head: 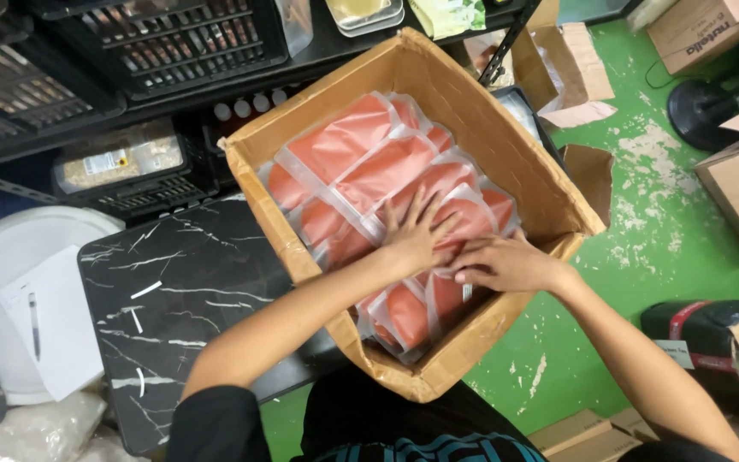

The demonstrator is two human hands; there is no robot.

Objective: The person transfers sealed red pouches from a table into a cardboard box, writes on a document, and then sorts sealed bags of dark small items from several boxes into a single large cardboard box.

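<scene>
My left hand (415,233) lies spread and my right hand (506,263) flat, holding nothing, on slick, probably soft orange pouches (384,168), best pinched at their clear sealed edges.

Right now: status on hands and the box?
Left hand flat, fingers spread on orange pouches. Right hand pressing pouches beside it. Cardboard box open, packed full. Nothing in the way.

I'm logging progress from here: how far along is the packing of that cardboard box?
Done: the cardboard box holds overlapping layers of clear pouches with orange contents, filling most of its floor. In hand: the left hand lies flat, fingers spread, on the top pouches, and the right hand presses on pouches at the near edge. Left: the box flaps stand open, unsealed, and its walls rise above the pouches.
</scene>
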